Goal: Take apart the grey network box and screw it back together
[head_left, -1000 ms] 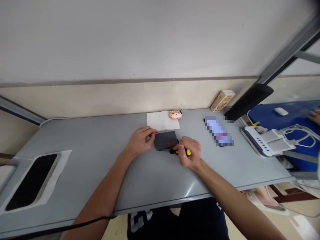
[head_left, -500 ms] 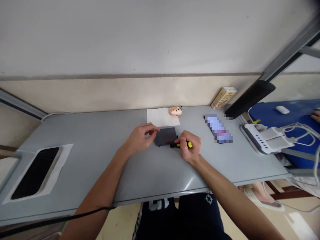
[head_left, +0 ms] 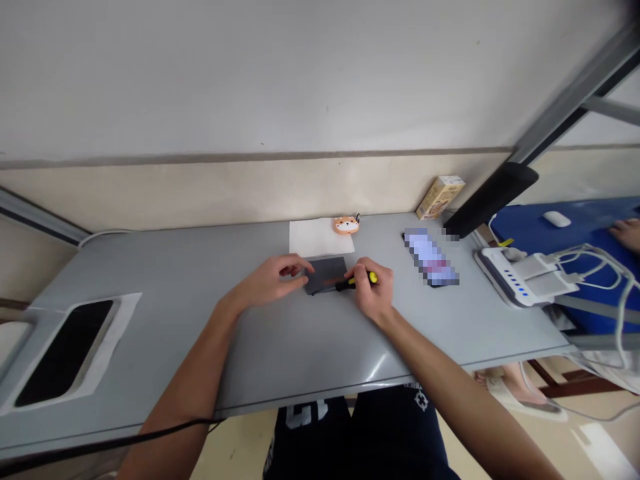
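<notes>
A flat dark grey box (head_left: 327,273) with a reddish mark lies on the grey table (head_left: 280,340), near its middle. My left hand (head_left: 273,281) rests at the box's left edge, fingers curled and touching it. My right hand (head_left: 373,288) is closed round a small screwdriver with a yellow and black handle (head_left: 357,282), whose tip points left onto the box. Just behind the box lies a white sheet of paper (head_left: 320,237) with a small orange animal figure (head_left: 347,225) at its right corner.
A phone (head_left: 431,257) lies to the right, a small carton (head_left: 440,197) behind it by the wall. A white power strip with plugs (head_left: 520,280) sits at the right edge. A rectangular cut-out (head_left: 63,350) opens at the table's left. Another person's hand (head_left: 625,233) rests on a blue surface.
The view shifted slightly. My right hand with the screwdriver moved a little left and up over the box; my left hand stayed at the box's left edge.
</notes>
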Demonstrator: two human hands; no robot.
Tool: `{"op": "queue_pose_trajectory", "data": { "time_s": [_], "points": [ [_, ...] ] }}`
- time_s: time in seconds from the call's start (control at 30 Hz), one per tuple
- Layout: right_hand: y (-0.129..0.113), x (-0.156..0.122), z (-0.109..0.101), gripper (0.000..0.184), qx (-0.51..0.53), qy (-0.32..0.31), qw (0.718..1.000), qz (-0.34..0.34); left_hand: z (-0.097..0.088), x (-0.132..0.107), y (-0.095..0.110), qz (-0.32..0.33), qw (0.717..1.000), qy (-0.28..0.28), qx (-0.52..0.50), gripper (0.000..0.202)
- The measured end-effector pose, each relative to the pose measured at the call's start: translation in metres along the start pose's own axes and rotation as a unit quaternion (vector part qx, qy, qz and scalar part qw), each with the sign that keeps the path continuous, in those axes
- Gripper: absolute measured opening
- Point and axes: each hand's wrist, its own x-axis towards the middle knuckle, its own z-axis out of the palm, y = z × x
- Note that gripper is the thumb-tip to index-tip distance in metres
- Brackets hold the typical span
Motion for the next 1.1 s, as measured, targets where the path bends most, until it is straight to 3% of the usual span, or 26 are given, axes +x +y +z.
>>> {"op": "queue_pose_trajectory", "data": {
  "time_s": [0.2,0.33,0.5,0.67,0.93,1.1],
  "points": [
    [-0.002,-0.003,0.000,0.035,0.009,-0.029,0.998,-0.063,-0.007,-0.004,-0.002,-0.013,0.999,-0.008,-0.032,0.027],
    [0.001,0.000,-0.004,0.038,0.023,0.025,0.999,0.008,-0.005,-0.005,0.001,-0.018,0.998,-0.042,-0.034,0.030],
    [0.008,0.009,-0.004,0.041,0.038,0.115,0.990,0.077,0.010,0.001,0.000,-0.012,0.998,-0.054,-0.026,0.029],
    [0.011,0.014,-0.002,0.037,0.066,0.127,0.981,0.129,0.022,0.007,-0.007,-0.015,0.999,-0.021,-0.043,0.025],
    [0.017,0.024,-0.005,0.033,0.119,0.154,0.953,0.231,0.015,0.010,-0.016,-0.003,0.998,0.048,-0.038,0.032],
    [0.031,0.032,-0.007,0.033,0.139,0.197,0.929,0.282,0.003,0.035,-0.040,-0.027,0.980,0.143,0.138,0.034]
  ]
}}
